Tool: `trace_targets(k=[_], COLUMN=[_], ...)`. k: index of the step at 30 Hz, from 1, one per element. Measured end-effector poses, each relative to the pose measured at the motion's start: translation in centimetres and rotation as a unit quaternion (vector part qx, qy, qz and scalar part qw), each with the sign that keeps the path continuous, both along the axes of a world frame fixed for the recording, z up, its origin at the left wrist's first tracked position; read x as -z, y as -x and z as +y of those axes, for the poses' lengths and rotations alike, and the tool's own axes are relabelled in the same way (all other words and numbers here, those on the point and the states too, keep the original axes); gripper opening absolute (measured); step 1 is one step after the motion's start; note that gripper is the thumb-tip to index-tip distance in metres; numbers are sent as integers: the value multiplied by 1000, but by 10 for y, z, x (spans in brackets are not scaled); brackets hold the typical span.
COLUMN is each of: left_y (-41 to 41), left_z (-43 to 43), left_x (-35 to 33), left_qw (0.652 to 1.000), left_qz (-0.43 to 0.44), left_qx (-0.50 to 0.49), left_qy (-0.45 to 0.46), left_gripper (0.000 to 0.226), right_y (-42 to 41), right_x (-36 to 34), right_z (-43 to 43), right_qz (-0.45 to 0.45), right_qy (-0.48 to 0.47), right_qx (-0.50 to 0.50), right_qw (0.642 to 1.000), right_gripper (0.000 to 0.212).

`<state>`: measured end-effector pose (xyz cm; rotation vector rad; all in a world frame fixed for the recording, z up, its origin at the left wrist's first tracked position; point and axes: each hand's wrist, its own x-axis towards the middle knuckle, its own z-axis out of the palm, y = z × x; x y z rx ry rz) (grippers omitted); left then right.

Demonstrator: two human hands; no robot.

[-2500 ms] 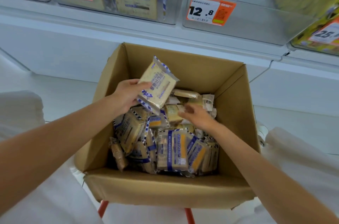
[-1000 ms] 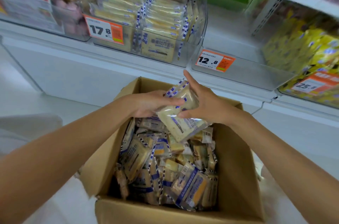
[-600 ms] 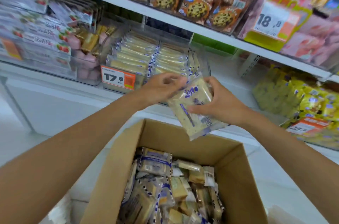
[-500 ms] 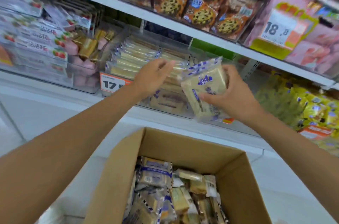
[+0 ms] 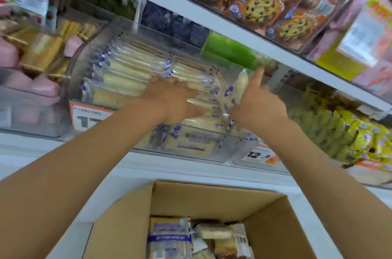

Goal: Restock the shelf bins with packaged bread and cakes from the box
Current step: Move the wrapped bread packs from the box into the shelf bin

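both hands are up at the clear shelf bin. left hand lies flat, fingers straight, pressing on the stacked rows of wrapped bread already in the bin, apparently holding them aside to make room. right hand holds one bread packet on edge at the right end of those rows. its index finger stretches upward, and the thumb is hidden behind the wrapper.

the packet looks light and soft: pale slices in thin, glossy film that probably slides and crinkles. a hard squeeze across the middle would likely crush it. a loose hold on the flat faces, or on the sealed end, seems safest while it is slid in.

half a second earlier the packet hung in the air in front of the bin, printed face toward the camera. now it is turned edge-on and sits low against the rows. the left hand was then reaching in with bent fingers and is now spread flat on the stock. the cardboard box below shows less of its remaining packets.
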<state>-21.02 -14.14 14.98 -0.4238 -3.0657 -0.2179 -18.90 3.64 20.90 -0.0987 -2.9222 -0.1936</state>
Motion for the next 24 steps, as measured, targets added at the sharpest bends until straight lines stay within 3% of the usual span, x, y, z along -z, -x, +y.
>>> trace_targets(k=[4, 5, 9, 12, 16, 19, 21, 24], left_y=[-2, -2, -3, -4, -4, -4, -4, -5], left_z=[0, 0, -1, -1, 0, 0, 0, 2], left_x=[-1, -2, -1, -1, -1, -1, -1, -2], left_qw=[1000, 1000, 1000, 1000, 1000, 1000, 1000, 1000], left_qz=[-4, -7, -4, -4, -4, -1, -1, -3], left_qx=[-3, -2, 0, 2, 0, 2, 2, -4], left_qy=[-3, -3, -2, -4, 1, 3, 6, 6], left_gripper=[72, 72, 72, 71, 69, 68, 67, 70], right_y=[30, 33, 40, 43, 63, 67, 61, 69], right_x=[-10, -10, -5, 4, 7, 3, 12, 34], right_z=[-15, -16, -5, -1, -5, 2, 3, -6], right_qz=[-46, -35, 26, 13, -103, -65, -62, -166], right_qy=[-5, -14, 99, 50, 34, 65, 21, 27], right_qx=[37, 28, -98, -97, -106, -129, -144, -155], right_qw=[998, 999, 990, 994, 988, 987, 987, 974], right_gripper=[100, 98, 82, 87, 71, 67, 71, 83])
